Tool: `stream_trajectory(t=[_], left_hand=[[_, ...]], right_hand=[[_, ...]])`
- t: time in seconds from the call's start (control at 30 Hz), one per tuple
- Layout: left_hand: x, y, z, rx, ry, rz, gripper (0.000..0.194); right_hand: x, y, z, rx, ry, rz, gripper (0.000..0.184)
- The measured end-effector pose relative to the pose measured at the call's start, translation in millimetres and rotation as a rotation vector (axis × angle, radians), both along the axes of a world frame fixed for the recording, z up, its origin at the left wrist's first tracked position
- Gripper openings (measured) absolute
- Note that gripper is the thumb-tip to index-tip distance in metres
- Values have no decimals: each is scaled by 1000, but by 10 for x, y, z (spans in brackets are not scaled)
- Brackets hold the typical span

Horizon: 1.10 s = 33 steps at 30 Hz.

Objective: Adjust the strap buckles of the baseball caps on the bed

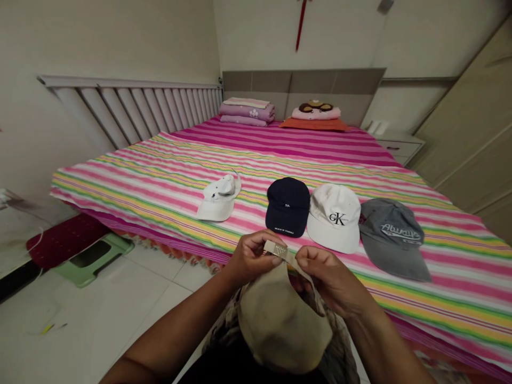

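Observation:
A beige baseball cap (284, 320) hangs in front of me with its back opening and strap upward. My left hand (256, 258) pinches the strap at its metal buckle (276, 249). With its fingers closed, my right hand (326, 274) grips the strap on the other side of the opening. Beyond my hands, on the bed, a navy cap (288, 205), a white cap with black letters (334, 216) and a grey cap (394, 237) lie in a row. A smaller white cap (219, 197) lies apart to the left, its strap sticking up.
The bed has a striped sheet (152, 176) and a headboard (328, 88). Folded purple bedding (246, 113) and a pink pile (316, 113) lie at its head. A green stool (96, 261) stands on the tiled floor at left. A white nightstand (398, 145) is at the far right.

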<state>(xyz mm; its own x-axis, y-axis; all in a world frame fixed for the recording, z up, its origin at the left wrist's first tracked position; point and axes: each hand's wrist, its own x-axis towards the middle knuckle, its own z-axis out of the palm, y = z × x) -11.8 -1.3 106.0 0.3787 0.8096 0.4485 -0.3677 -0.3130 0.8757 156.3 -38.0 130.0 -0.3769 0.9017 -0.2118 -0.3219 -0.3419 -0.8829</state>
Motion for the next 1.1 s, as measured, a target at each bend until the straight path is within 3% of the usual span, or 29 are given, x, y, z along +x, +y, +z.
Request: stream_trajectory(t=[0.33, 0.6, 0.83, 1.1], left_hand=[[-15, -7, -3, 11, 171, -45, 25], [-119, 13, -26, -322, 45, -316, 48], [-127, 17, 53, -370, 153, -224, 31], [-98, -11, 64, -468, 86, -280, 28]], right_hand=[[-48, -5, 17, 105, -124, -86, 26], [24, 4, -10, 144, -153, -48, 24], [-4, -31, 78, 78, -60, -49, 24], [5, -16, 74, 144, -115, -54, 20]])
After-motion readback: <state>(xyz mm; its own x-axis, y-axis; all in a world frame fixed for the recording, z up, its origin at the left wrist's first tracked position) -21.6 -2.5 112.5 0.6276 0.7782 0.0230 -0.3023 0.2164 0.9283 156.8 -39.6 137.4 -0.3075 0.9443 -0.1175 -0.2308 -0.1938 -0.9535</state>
